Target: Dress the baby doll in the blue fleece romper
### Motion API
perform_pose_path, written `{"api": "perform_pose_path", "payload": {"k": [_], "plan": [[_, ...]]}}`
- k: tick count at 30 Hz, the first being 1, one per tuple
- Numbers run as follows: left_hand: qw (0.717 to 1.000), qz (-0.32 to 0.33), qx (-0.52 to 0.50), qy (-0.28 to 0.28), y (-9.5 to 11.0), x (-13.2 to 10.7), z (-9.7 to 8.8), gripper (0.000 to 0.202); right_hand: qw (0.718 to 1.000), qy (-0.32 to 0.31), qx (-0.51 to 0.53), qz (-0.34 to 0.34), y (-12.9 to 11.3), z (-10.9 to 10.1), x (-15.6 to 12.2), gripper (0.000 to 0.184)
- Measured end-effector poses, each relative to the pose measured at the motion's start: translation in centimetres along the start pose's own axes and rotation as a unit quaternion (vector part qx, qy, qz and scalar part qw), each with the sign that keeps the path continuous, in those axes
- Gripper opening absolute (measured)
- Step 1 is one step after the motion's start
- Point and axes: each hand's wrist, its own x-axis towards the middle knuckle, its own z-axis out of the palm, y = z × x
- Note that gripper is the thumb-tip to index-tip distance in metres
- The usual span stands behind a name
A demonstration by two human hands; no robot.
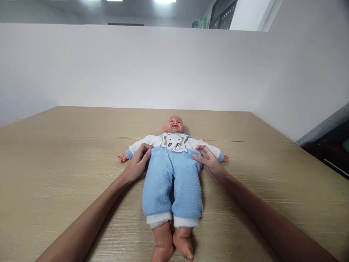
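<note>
A baby doll (pixel 172 174) lies on its back on the wooden table (pixel 68 163), head away from me and bare feet toward me. It wears a fleecy blue romper with white sleeves and an elephant bib (pixel 175 142). My left hand (pixel 139 162) grips the romper at the doll's side under its arm, fingers curled on the fabric. My right hand (pixel 208 162) holds the other side of the romper at the waist, fingers pinched on the cloth.
White partition walls (pixel 152 65) close off the back and sides of the table. A dark unit (pixel 329 145) stands off the table's right edge. The tabletop has a seam (pixel 81 137) running across behind the doll.
</note>
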Motion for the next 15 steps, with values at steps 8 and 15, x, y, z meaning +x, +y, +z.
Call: {"api": "perform_pose_path", "payload": {"k": [8, 15], "plan": [[0.997, -0.070, -0.019, 0.032, 0.5, 0.2, 0.2, 0.028, 0.977, 0.008, -0.206, -0.064, 0.4, -0.5, -0.3, 0.026], [0.999, -0.032, -0.012, 0.005, -0.8, 0.8, -0.4, 0.032, 0.968, 0.068, -0.203, -0.131, 0.4, -0.6, -0.4, 0.019]]}}
